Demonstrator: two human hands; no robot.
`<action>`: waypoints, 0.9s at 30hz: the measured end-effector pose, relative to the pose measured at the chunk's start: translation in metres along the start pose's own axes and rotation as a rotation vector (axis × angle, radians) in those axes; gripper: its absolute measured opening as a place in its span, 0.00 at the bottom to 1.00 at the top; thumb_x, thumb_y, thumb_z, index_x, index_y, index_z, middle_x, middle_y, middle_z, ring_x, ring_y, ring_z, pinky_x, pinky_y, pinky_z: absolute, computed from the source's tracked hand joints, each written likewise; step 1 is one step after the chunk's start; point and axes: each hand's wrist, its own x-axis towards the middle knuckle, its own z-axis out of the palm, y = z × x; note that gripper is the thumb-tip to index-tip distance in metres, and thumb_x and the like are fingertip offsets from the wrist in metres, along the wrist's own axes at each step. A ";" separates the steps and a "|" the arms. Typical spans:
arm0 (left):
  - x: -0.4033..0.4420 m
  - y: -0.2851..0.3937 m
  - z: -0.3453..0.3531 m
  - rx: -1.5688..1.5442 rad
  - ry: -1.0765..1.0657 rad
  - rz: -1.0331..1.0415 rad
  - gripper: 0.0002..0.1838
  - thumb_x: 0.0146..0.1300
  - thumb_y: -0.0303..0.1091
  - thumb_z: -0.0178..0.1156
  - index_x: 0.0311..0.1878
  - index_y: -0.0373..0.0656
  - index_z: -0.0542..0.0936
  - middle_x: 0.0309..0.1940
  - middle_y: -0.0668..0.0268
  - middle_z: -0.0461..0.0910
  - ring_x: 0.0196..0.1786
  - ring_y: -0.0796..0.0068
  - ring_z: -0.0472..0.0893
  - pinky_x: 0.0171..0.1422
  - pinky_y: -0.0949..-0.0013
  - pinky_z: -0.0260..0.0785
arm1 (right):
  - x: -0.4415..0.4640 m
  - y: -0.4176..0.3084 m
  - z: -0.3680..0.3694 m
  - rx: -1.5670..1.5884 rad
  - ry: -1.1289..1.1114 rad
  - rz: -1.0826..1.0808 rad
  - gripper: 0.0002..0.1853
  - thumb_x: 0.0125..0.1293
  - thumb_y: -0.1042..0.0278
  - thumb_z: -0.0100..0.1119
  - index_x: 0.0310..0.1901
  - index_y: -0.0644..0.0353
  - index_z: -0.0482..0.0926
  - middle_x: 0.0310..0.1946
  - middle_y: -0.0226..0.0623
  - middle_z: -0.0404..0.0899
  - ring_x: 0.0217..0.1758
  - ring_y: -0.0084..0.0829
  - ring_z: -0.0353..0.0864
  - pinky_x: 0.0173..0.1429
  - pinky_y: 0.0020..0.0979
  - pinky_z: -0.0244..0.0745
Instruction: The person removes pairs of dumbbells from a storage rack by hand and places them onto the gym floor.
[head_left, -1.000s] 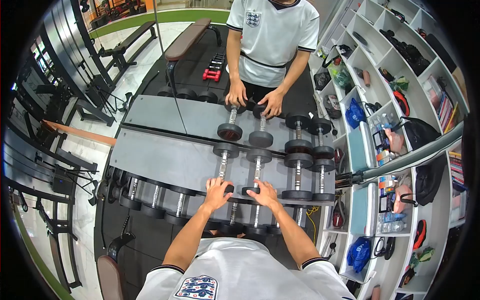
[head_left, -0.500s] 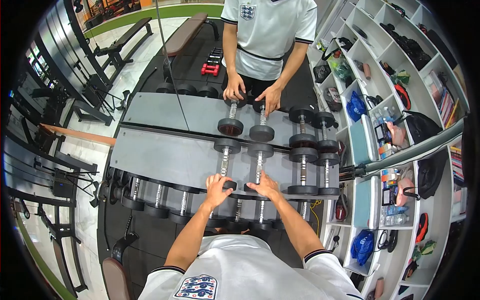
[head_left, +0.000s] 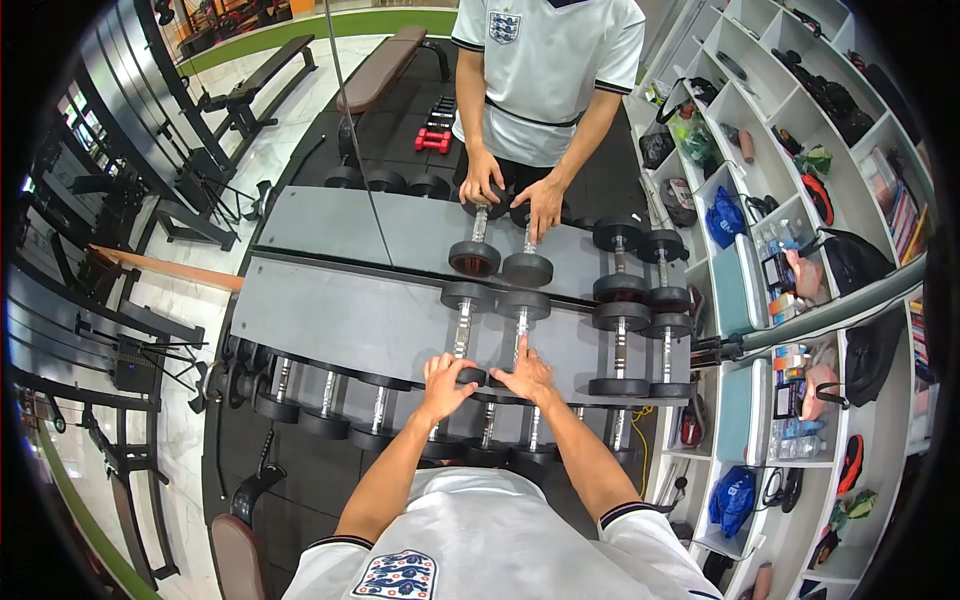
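Note:
Two dumbbells with black heads and chrome handles lie side by side on the grey rack top. My left hand [head_left: 447, 388] is closed round the near head of the left dumbbell [head_left: 463, 328]. My right hand [head_left: 526, 377] holds the near end of the right dumbbell [head_left: 521, 322], its thumb on the near head and a finger reaching along the handle. Their near heads sit close together, partly covered by my hands. To the right, another pair stands on the same top: one dumbbell [head_left: 620, 350] and a slimmer one [head_left: 668, 352] beside it.
Several dumbbells [head_left: 379, 408] fill the lower tier below the rack top [head_left: 330, 310]. A mirror behind the rack reflects my torso [head_left: 545, 80] and hands. White cubby shelves [head_left: 690, 480] with bags and bottles rise at right. A brown bench pad [head_left: 237, 555] is at lower left.
The two dumbbells under my hands are slightly closer together, the right one nearer the left. Both hands stay on their near ends. The whole view has shifted a little.

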 end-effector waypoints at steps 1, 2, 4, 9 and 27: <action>0.000 0.000 -0.001 0.001 -0.005 -0.005 0.22 0.49 0.38 0.72 0.50 0.53 0.82 0.46 0.64 0.71 0.56 0.59 0.68 0.68 0.54 0.53 | 0.001 -0.001 -0.001 0.013 -0.009 0.005 0.64 0.54 0.31 0.64 0.78 0.64 0.37 0.63 0.59 0.69 0.64 0.55 0.75 0.65 0.54 0.68; 0.001 0.000 -0.002 0.000 -0.011 -0.008 0.22 0.49 0.38 0.72 0.50 0.53 0.82 0.46 0.64 0.71 0.56 0.59 0.68 0.68 0.54 0.53 | 0.002 -0.001 -0.002 0.025 -0.018 0.011 0.64 0.55 0.30 0.62 0.78 0.65 0.37 0.64 0.60 0.68 0.64 0.56 0.74 0.65 0.52 0.70; 0.001 0.000 -0.001 -0.003 -0.020 -0.010 0.22 0.50 0.38 0.72 0.50 0.53 0.82 0.46 0.64 0.71 0.57 0.59 0.67 0.69 0.54 0.53 | -0.001 -0.007 -0.011 0.030 -0.039 0.008 0.63 0.56 0.31 0.62 0.78 0.65 0.37 0.63 0.60 0.68 0.62 0.56 0.76 0.63 0.50 0.72; 0.006 -0.001 0.000 0.017 -0.079 -0.049 0.23 0.49 0.39 0.73 0.51 0.53 0.82 0.47 0.63 0.71 0.58 0.59 0.67 0.68 0.53 0.53 | 0.003 -0.011 -0.003 0.057 0.006 0.012 0.63 0.56 0.34 0.64 0.77 0.65 0.37 0.61 0.61 0.69 0.60 0.56 0.78 0.60 0.49 0.76; 0.125 -0.064 0.040 -0.964 -0.408 -1.092 0.16 0.59 0.35 0.68 0.44 0.38 0.76 0.30 0.60 0.80 0.25 0.63 0.81 0.29 0.57 0.80 | 0.005 -0.011 -0.011 0.111 0.006 0.058 0.62 0.53 0.40 0.68 0.77 0.66 0.40 0.57 0.60 0.72 0.53 0.55 0.82 0.57 0.47 0.78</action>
